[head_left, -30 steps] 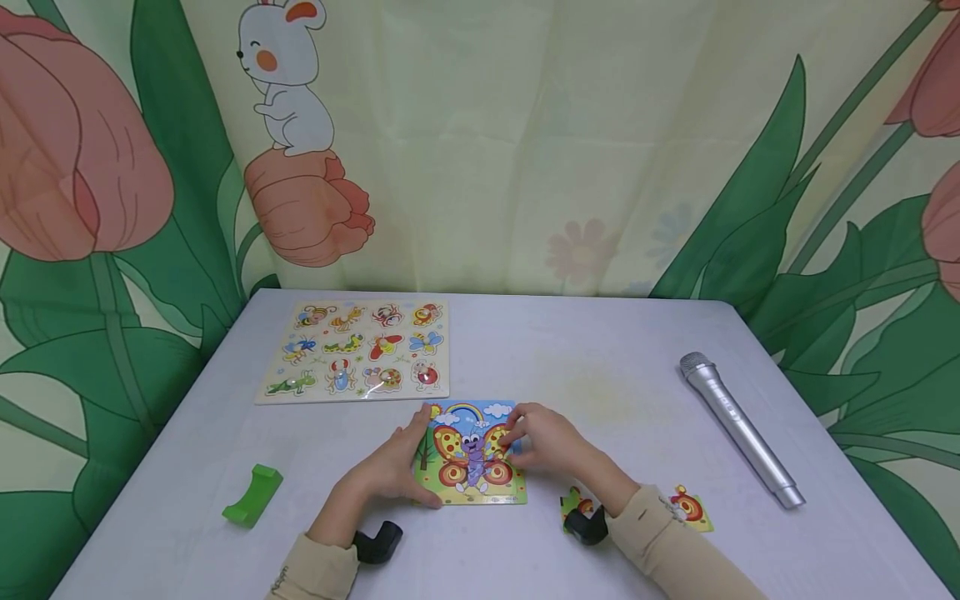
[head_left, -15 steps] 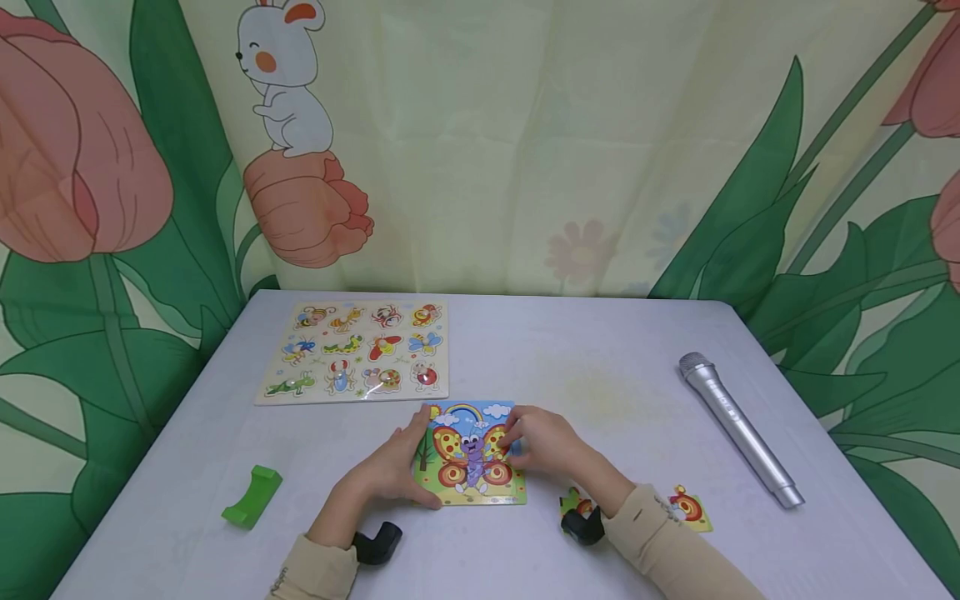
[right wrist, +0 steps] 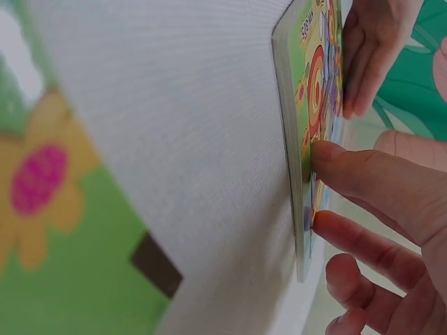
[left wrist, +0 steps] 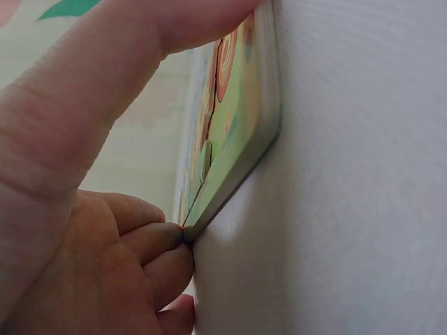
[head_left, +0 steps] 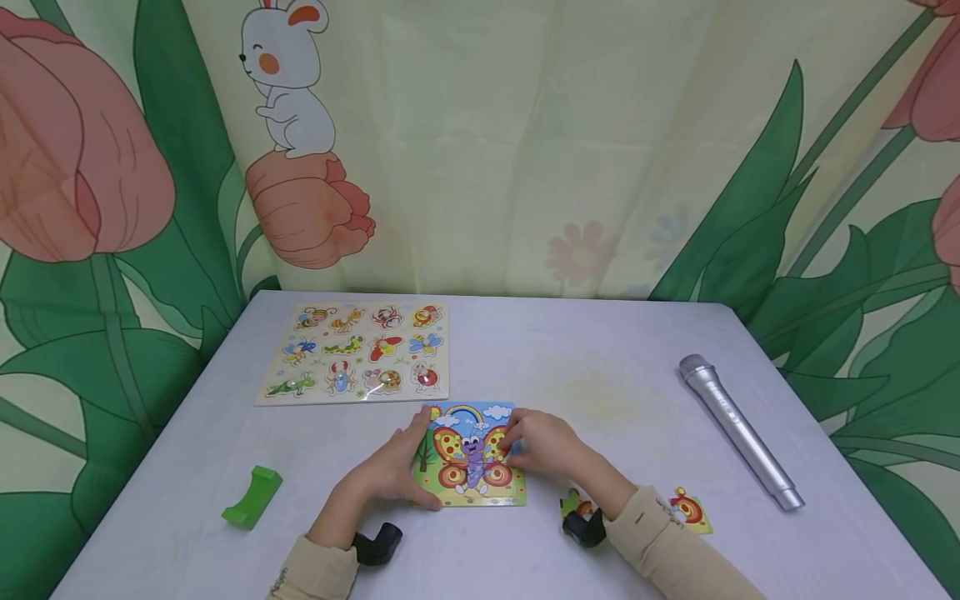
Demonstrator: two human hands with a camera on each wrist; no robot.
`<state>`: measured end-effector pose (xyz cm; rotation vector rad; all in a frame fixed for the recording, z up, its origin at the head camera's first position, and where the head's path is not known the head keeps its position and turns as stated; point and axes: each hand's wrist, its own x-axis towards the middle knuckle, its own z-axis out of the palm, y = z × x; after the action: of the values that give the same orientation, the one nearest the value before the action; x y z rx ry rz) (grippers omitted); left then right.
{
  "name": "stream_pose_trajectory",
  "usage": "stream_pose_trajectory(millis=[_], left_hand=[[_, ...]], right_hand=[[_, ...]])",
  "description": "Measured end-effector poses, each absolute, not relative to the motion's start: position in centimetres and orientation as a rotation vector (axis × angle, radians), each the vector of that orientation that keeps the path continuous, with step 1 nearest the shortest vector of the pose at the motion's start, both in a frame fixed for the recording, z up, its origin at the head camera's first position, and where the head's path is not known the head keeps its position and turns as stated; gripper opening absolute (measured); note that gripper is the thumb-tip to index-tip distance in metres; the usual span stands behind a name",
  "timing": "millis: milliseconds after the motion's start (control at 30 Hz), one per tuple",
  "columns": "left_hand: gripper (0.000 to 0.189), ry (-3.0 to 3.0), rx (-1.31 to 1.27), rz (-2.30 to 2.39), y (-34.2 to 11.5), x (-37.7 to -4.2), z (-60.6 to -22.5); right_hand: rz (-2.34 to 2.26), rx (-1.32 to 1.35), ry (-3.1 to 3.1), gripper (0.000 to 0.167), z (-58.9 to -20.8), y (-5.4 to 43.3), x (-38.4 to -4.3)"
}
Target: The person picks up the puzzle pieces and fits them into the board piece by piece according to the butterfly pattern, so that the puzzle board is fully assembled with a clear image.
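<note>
A small jigsaw puzzle (head_left: 480, 493) with a butterfly picture lies flat on the table in the head view. My left hand (head_left: 384, 471) holds its left side, the thumb at the near edge and the fingertips by the far left corner. Over the butterfly's right wing, my right hand (head_left: 551, 446) pinches a puzzle piece (head_left: 493, 442) with thumb and forefinger; the fingers partly cover it. In the right wrist view the thumb and forefinger tips touch the puzzle's face near its right edge. The other right fingers curl loosely, off the board.
Two loose puzzle pieces lie to the right: one (head_left: 573, 502) partly behind the black wrist camera, another (head_left: 692, 512) beside the sleeve. A silver microphone (head_left: 742, 432) lies farther right. An insect peg board (head_left: 360, 350) lies behind; a green arched block (head_left: 252, 497) sits at left.
</note>
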<state>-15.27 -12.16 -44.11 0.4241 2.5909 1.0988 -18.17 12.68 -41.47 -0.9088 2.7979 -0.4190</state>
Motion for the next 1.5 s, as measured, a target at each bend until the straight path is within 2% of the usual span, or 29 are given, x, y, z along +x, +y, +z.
stream_pose_trajectory(millis=[433, 767, 1500], left_hand=[[0.127, 2.59, 0.409, 1.083, -12.2, -15.2, -44.1], [0.127, 2.591, 0.401, 1.101, -12.1, -15.3, -44.1], [0.127, 2.596, 0.419, 1.102, -12.1, -15.3, -44.1]], right_hand=[[-0.553, -0.913, 2.774, 0.016, -41.9, 13.0, -18.3], [-0.755, -0.944, 2.675, 0.031, -42.1, 14.2, -18.5], [-0.864, -0.796, 2.672, 0.041, -41.9, 19.0, -15.5]])
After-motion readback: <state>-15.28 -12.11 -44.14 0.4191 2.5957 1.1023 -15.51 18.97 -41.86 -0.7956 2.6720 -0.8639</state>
